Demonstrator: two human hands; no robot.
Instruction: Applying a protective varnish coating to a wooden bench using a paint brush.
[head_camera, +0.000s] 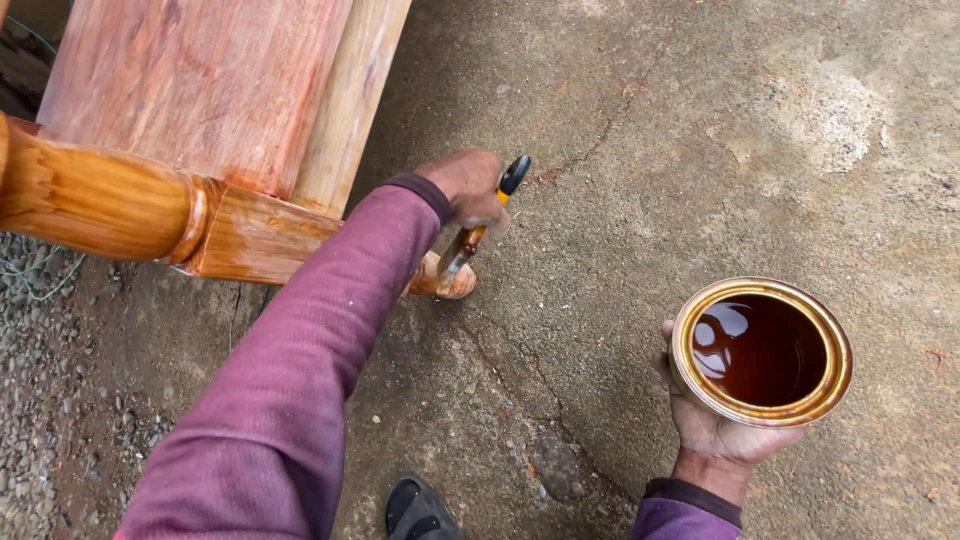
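Note:
My left hand (468, 188), in a purple sleeve, grips a paintbrush (512, 178) with a black and orange handle. Its bristles press on the rounded foot (447, 284) of a turned wooden leg. That leg belongs to a reddish-brown varnished piece of wooden furniture (200, 90) at the upper left. My right hand (715, 435) cups an open round metal tin (700, 395) from below at the lower right. The tin holds dark brown glossy liquid and is held roughly level above the ground.
The ground is cracked grey concrete (650, 150). A strip of gravel and dirt (30, 400) runs along the left edge, with a thin green cord on it. My black shoe (415, 510) shows at the bottom centre.

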